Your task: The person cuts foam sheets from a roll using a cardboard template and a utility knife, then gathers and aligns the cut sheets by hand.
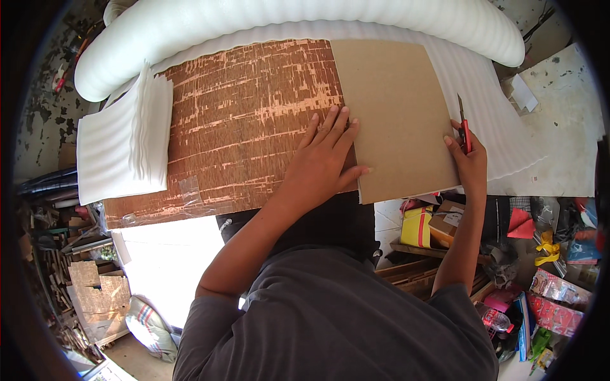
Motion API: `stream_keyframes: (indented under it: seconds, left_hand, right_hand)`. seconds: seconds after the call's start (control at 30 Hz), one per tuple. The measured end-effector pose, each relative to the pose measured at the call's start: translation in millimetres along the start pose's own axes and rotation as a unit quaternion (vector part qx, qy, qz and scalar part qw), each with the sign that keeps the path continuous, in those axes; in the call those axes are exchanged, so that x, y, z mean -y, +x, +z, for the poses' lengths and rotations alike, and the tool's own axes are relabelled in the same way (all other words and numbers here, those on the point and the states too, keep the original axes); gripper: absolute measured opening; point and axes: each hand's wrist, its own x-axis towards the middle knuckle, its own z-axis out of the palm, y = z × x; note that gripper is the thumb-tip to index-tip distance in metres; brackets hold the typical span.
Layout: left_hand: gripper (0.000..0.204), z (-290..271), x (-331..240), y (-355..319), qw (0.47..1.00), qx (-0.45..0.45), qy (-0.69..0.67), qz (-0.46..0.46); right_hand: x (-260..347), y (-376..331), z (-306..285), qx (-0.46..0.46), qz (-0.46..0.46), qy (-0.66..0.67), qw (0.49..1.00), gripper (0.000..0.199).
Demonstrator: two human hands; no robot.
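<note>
A flat tan cardboard sheet (397, 108) lies over white foam sheeting (470, 82), its left edge bordering a worn brown wooden board (241, 127). My left hand (327, 152) rests flat with fingers outstretched across that border, fingertips on the board and thumb on the cardboard. At the sheet's right edge, my right hand (469, 159) is closed around a red-handled utility knife (466, 130), its blade pointing away from me. The thumb of that hand touches the cardboard's edge. A stack of cut white foam sheets (127, 140) sits on the board's left end.
A thick roll of white foam (298, 19) spans the table's far side. A pale tabletop (559, 120) extends to the right, with a white paper scrap (523, 94) on it. Below right are boxes and mixed packaging (559, 305); wood scraps (70, 254) pile up at left.
</note>
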Motion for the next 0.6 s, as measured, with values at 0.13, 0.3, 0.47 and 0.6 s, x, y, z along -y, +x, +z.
stream_keyframes:
  seconds: [0.13,0.3,0.47,0.6]
  left_hand:
    - [0.083,-1.5,-1.6,-0.2,1.000,0.000,-0.008,-0.002]
    - [0.081,0.7,-1.4,2.6,1.000,-0.004,-0.019,0.013]
    - [0.080,-5.0,-2.8,3.9,1.000,0.008,-0.002,-0.003]
    - [0.080,-2.4,-1.3,5.6,1.000,0.014,-0.002,0.003]
  right_hand:
    - [-2.5,-1.3,-0.6,-0.007,-0.014,-0.011,1.000,0.049]
    - [-7.8,-2.9,4.2,-0.034,-0.025,0.019,0.999,0.046]
    - [5.8,-3.7,4.1,-0.037,-0.032,-0.045,0.998,0.045]
    - [-4.6,0.5,-0.3,-0.032,-0.032,-0.053,0.998,0.044]
